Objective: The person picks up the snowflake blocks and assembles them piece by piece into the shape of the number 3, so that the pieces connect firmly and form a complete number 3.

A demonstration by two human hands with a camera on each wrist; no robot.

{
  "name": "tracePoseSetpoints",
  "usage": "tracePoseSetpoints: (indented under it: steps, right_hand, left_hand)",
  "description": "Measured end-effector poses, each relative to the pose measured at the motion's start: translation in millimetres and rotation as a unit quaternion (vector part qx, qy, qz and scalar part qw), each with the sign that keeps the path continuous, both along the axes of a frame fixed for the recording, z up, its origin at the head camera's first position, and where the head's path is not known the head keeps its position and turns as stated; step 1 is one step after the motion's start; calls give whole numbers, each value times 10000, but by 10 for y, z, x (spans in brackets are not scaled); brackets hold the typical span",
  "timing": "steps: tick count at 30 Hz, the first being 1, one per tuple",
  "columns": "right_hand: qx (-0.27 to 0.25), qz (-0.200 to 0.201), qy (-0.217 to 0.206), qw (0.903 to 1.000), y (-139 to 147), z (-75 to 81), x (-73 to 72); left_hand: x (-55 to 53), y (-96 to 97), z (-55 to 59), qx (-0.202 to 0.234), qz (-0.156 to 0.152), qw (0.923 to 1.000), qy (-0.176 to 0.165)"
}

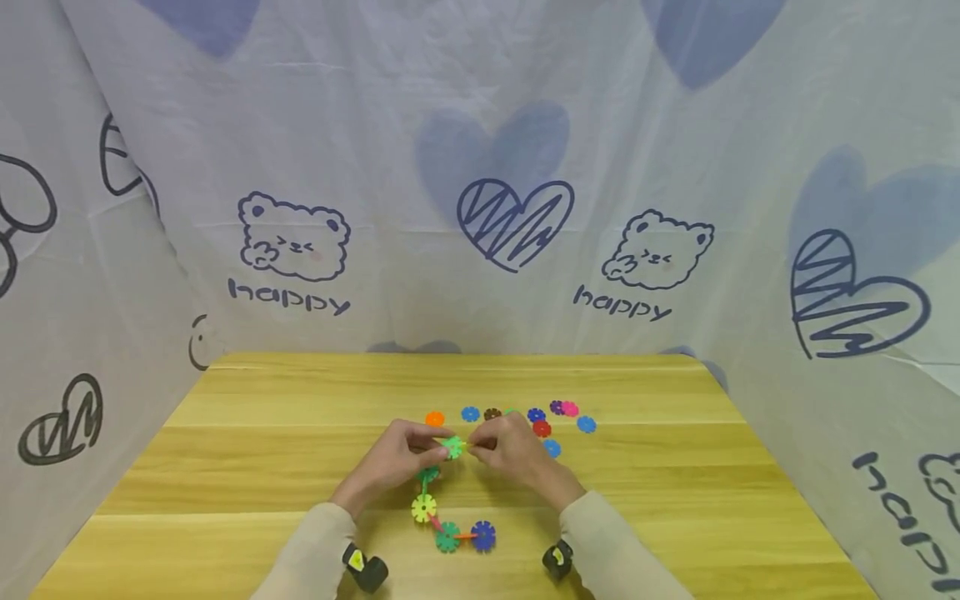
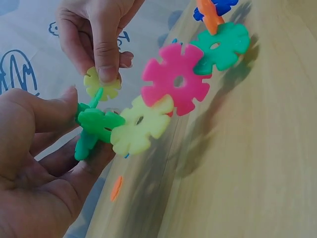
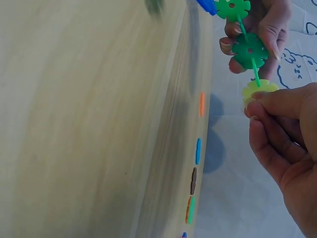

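Both hands hold a chain of slotted, flower-shaped plastic discs above the near part of the table. My left hand (image 1: 390, 460) grips green discs (image 2: 98, 124) near one end, thumb on one side and fingers behind. The right hand (image 1: 519, 450) pinches a yellow disc (image 3: 262, 86) between thumb and fingers; in the right wrist view a thin green disc, edge-on, meets it. From the left hand the chain hangs toward the person through a pale yellow disc (image 2: 141, 126), a pink disc (image 2: 163, 79), a teal disc (image 1: 447, 537), an orange disc (image 2: 212, 19) and a dark blue disc (image 1: 483, 536).
Loose discs lie on the wooden table (image 1: 225, 467) beyond the hands: an orange one (image 1: 435, 418), a light blue one (image 1: 470, 413), a brown one (image 1: 492, 414), a red one (image 1: 542, 428), a pink one (image 1: 570, 409) and several others. A printed white cloth (image 1: 405, 275) hangs behind and beside the table.
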State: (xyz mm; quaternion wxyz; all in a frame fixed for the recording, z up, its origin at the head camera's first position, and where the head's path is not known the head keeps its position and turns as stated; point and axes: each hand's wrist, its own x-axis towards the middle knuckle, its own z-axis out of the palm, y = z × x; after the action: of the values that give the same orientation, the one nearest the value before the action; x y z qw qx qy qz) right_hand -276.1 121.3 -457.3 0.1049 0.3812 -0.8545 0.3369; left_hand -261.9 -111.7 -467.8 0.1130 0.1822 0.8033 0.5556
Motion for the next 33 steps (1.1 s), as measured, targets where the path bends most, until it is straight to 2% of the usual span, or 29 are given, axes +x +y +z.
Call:
tracePoseSetpoints:
  steps: [6,17,24,28,33]
  right_hand:
    - [-29,8,-138,9999,20,-14,-21]
    - [-82,-300,-739,9968,79,-83,-60]
    - [-102,-120,-736,9972,60,-10,-28]
    - [-34,-86,-688,9976,49,5,-20]
    - [-40,-51,-690,9976,48,-17,-30]
  left_hand:
    - [14,-1,10,20,18,10000,-53]
    - [42,-62,-23,41,169,9996,-225]
    - [26,-55,-31,-3,-52,9992,-396]
    - [23,-11,-19,132,-72,9984,-545]
    - [18,37,-20,188,-77,9989,-426]
